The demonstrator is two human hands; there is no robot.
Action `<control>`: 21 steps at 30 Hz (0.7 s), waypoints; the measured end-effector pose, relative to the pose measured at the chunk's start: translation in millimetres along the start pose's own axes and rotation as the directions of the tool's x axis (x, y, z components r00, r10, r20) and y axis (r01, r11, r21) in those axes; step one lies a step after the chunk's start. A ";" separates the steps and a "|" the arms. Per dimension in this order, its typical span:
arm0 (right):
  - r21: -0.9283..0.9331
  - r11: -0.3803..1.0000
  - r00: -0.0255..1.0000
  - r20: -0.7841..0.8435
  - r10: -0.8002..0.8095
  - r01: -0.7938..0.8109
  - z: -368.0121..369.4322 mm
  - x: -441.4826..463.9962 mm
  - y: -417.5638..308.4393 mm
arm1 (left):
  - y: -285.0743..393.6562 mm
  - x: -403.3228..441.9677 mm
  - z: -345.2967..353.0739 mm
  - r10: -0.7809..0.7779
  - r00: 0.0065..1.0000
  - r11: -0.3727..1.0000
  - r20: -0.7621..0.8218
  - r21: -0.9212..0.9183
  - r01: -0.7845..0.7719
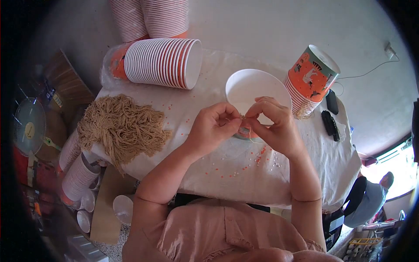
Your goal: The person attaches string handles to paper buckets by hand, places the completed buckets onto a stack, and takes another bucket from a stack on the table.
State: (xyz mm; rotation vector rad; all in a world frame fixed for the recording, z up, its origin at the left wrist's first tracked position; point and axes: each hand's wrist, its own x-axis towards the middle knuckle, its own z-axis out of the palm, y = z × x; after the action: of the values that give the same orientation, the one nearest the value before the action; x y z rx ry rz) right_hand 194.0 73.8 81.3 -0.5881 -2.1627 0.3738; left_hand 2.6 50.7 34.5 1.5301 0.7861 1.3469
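Note:
My left hand (pixel 214 127) and my right hand (pixel 276 124) meet fingertip to fingertip over the near side of a white-lined paper bucket (pixel 257 83). Both are closed in a pinch on a thin tan cord, whose loose end (pixel 250 134) hangs below my right fingers. Exactly how the cord runs between the fingertips is too small to make out. The bucket stands with its open mouth up, and my hands partly hide its orange and green printed side. Small orange and white round bits (pixel 261 156) lie scattered on the cloth in front of it.
A heap of tan cords (pixel 124 124) lies at the table's left. Behind it, a nested stack of buckets (pixel 159 63) rests on its side. An upside-down stack (pixel 310 74) stands at the right, near a black handheld object (pixel 330 125). Another person (pixel 369 203) is far right.

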 end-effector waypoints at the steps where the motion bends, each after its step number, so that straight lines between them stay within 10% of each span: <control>1: 0.002 1.000 1.000 0.008 -0.007 0.007 -0.4 0.2 -0.1 | 4.0 0.6 -3.4 -0.134 0.989 0.986 0.063 -0.092 0.139; 6: 0.017 1.000 1.000 0.020 -0.021 0.021 -1.1 1.1 -1.7 | -1.9 3.2 -8.8 -0.268 0.943 0.920 0.197 -0.240 0.311; 21: 0.005 1.000 0.999 0.035 0.015 -0.015 -3.6 -1.4 -0.9 | -10.7 3.8 1.1 -0.084 0.996 0.992 0.015 -0.094 0.085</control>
State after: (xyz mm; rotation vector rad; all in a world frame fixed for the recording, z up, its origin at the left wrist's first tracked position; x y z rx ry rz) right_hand 197.4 72.5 83.0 -0.5998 -2.1907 0.4002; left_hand 5.6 57.9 26.1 1.4140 0.7609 1.2939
